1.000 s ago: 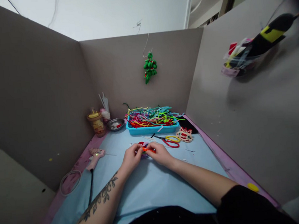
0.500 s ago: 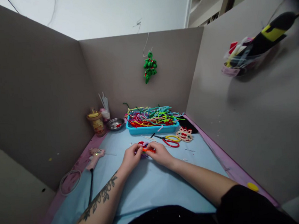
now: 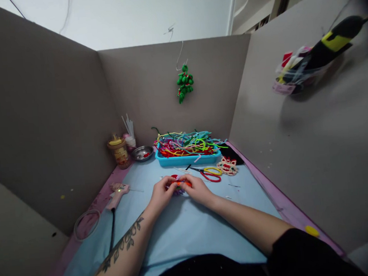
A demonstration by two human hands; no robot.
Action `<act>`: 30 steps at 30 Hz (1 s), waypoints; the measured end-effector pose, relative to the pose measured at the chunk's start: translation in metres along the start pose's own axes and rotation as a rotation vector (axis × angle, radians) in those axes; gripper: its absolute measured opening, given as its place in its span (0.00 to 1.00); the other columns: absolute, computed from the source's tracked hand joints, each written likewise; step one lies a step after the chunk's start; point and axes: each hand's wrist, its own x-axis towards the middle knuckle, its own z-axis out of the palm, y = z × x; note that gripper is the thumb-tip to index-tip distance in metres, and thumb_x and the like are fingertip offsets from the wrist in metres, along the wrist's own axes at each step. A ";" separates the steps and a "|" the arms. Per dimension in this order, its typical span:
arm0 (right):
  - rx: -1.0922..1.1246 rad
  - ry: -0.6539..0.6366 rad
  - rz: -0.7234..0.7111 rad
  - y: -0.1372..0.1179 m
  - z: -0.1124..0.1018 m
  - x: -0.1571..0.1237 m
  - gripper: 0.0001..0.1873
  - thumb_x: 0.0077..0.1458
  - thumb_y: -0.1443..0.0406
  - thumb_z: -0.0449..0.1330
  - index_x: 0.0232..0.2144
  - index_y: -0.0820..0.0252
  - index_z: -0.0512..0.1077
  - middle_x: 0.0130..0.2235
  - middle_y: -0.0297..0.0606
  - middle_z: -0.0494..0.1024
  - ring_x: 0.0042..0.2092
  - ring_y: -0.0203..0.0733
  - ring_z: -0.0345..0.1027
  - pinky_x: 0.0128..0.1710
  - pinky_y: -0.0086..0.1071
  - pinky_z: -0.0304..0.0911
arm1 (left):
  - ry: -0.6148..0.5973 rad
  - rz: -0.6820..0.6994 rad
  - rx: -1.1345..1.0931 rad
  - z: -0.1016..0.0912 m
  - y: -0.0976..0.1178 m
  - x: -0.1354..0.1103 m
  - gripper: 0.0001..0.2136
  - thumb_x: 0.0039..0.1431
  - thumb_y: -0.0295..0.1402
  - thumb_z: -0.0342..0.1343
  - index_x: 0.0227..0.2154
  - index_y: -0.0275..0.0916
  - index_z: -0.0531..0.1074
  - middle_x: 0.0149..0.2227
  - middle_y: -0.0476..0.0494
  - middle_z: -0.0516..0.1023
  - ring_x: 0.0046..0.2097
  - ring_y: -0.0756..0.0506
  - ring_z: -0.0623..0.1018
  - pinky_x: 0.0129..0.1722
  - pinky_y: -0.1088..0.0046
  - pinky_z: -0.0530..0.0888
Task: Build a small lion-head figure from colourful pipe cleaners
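Between both hands is a small pipe-cleaner craft piece in red, orange, purple and a little green; the fingers cover much of it. My left hand pinches its left side with thumb and fingers. On the right side, my right hand grips it the same way, thumb near the orange part. Just beyond the right hand lie scissors with one yellow and one red handle loop. A cream and red pipe-cleaner animal face rests beside them.
A blue tray full of colourful pipe cleaners stands at the back. Left of it are a metal bowl and a brown jar. A pink glue gun with a cord lies at left. A green ornament hangs above.
My thumbs have shifted slightly on the craft piece, and a bit of green now shows between them. Both hands stay in the same place.
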 end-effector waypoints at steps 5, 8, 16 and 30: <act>-0.028 0.007 0.010 0.002 0.000 0.001 0.08 0.53 0.62 0.56 0.28 0.60 0.72 0.28 0.33 0.75 0.30 0.37 0.67 0.31 0.28 0.59 | 0.015 -0.009 0.035 -0.001 0.000 0.001 0.09 0.54 0.36 0.53 0.31 0.36 0.73 0.29 0.46 0.77 0.31 0.48 0.73 0.32 0.75 0.69; -0.026 0.038 -0.022 0.002 0.000 0.001 0.06 0.52 0.64 0.58 0.28 0.60 0.72 0.29 0.33 0.75 0.32 0.37 0.67 0.33 0.29 0.59 | 0.023 -0.028 0.055 -0.001 0.000 0.001 0.09 0.54 0.36 0.53 0.30 0.36 0.73 0.27 0.47 0.76 0.30 0.49 0.72 0.31 0.75 0.68; -0.024 0.108 -0.103 0.000 -0.002 0.000 0.03 0.49 0.66 0.60 0.25 0.59 0.72 0.28 0.34 0.73 0.32 0.38 0.66 0.34 0.30 0.60 | 0.047 -0.034 0.079 -0.002 -0.003 0.001 0.09 0.54 0.36 0.53 0.27 0.35 0.73 0.25 0.47 0.75 0.29 0.49 0.72 0.30 0.75 0.68; 0.073 0.018 -0.028 -0.004 0.001 0.000 0.07 0.52 0.64 0.57 0.33 0.60 0.73 0.34 0.37 0.77 0.36 0.39 0.70 0.38 0.31 0.63 | -0.019 0.009 -0.011 -0.001 0.001 0.001 0.10 0.50 0.37 0.59 0.33 0.36 0.75 0.33 0.43 0.79 0.34 0.46 0.76 0.35 0.73 0.72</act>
